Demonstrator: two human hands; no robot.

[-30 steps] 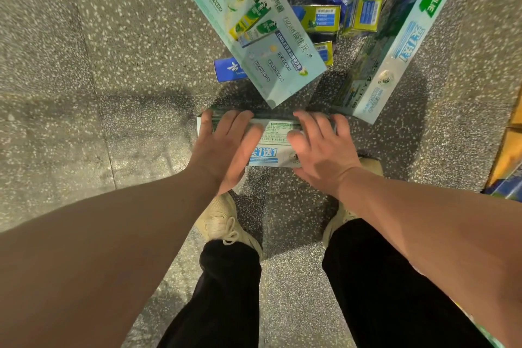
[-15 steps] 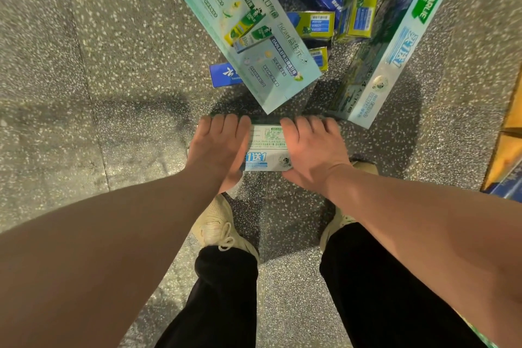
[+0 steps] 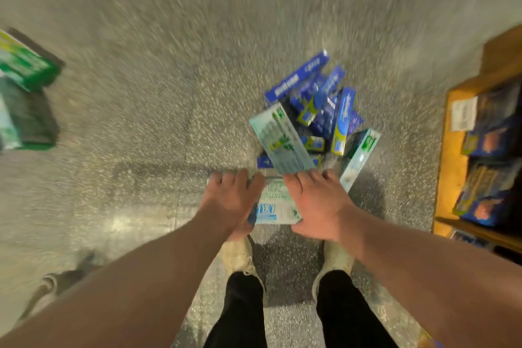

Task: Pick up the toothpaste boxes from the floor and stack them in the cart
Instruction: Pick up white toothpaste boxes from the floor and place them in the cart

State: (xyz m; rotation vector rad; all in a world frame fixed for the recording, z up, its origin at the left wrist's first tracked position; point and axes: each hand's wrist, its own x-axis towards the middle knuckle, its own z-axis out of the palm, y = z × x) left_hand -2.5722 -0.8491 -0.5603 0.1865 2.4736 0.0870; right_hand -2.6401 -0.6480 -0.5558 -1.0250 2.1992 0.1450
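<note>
A pale green-and-white toothpaste box (image 3: pixel 275 203) is held flat above the floor between both hands. My left hand (image 3: pixel 230 200) grips its left end with fingers over the far edge, and my right hand (image 3: pixel 316 203) grips its right end the same way. Beyond them a pile of toothpaste boxes (image 3: pixel 316 121) lies on the speckled floor: several blue ones, a wide light-teal box (image 3: pixel 279 141) and a long teal-and-green box (image 3: pixel 358 158). The frame is blurred by motion. No cart shows clearly.
A wooden shelf (image 3: pixel 449 150) with dark blue product boxes stands at the right. Green boxes (image 3: pixel 25 93) sit stacked at the left edge. A dark wheel-like shape (image 3: pixel 65 280) lies at the lower left. My feet in pale shoes stand below the held box.
The view has pulled up and back, so the pile looks smaller and farther. Both hands keep their hold on the box, which has risen off the floor. The shelf and green boxes came into view.
</note>
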